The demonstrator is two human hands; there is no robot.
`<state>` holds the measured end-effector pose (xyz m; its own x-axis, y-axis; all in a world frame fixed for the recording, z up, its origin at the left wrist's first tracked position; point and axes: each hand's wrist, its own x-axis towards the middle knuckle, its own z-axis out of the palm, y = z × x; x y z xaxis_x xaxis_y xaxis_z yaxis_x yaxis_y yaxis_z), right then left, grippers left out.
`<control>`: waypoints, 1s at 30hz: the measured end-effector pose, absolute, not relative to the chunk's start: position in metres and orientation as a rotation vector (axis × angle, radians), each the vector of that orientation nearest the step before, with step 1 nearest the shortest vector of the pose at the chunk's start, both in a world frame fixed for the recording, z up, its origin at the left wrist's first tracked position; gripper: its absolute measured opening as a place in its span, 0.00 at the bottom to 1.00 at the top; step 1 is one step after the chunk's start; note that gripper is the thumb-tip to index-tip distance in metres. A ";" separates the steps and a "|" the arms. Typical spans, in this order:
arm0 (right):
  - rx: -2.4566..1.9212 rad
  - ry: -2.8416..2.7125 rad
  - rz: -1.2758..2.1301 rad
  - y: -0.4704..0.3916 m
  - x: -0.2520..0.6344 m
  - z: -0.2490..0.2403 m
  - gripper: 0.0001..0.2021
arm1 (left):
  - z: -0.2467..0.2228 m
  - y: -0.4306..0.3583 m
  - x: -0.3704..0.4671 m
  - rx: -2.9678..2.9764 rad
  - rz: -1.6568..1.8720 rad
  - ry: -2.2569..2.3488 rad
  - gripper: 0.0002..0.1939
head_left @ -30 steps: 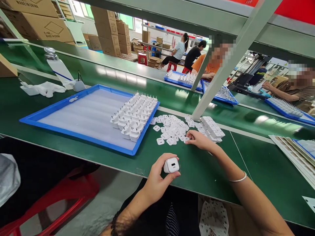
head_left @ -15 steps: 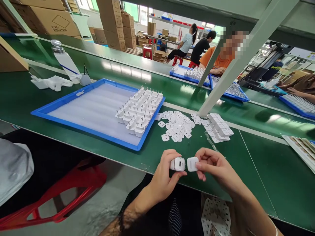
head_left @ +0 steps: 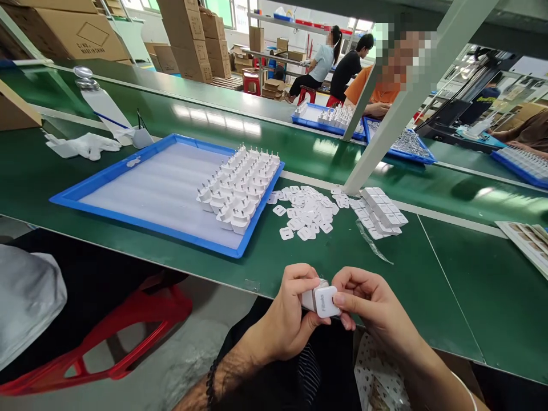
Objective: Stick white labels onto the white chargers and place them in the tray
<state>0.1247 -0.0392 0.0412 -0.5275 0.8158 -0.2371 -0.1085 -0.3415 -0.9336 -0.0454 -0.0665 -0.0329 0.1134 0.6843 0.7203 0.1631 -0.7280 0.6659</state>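
Near the table's front edge, my left hand [head_left: 286, 319] is closed around a white USB charger [head_left: 308, 298]. My right hand [head_left: 371, 302] pinches a small white square cover plate [head_left: 326, 302] with grey lettering. The plate lies against or just in front of the charger's port end and hides it; whether the two touch all round I cannot tell. Beyond my hands lies a loose pile of white square plates [head_left: 307, 212]. White blocks [head_left: 383, 210] are stacked to its right.
A blue tray [head_left: 141, 231] holds rows of white plug housings [head_left: 244, 185] with metal pins. A slanted pale post [head_left: 398, 103] rises behind the stack. Clear tape [head_left: 374, 245] lies on the green table [head_left: 428, 308]. Co-workers sit beyond, and a red stool [head_left: 128, 342] stands at lower left.
My right hand has moved left, bringing the plate from beside the charger to over its port end. The charger now points more downward. The whole view has shifted slightly.
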 end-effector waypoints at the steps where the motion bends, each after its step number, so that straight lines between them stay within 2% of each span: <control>1: -0.964 -1.252 1.938 -0.040 0.125 0.042 0.10 | -0.033 -0.066 -0.045 1.975 1.663 0.803 0.22; 10: -0.913 -1.198 1.995 -0.042 0.124 0.043 0.10 | -0.027 -0.065 -0.048 1.997 1.646 0.761 0.22; 30: -1.046 -1.246 1.880 -0.045 0.122 0.051 0.13 | -0.018 -0.067 -0.048 1.978 1.557 0.757 0.21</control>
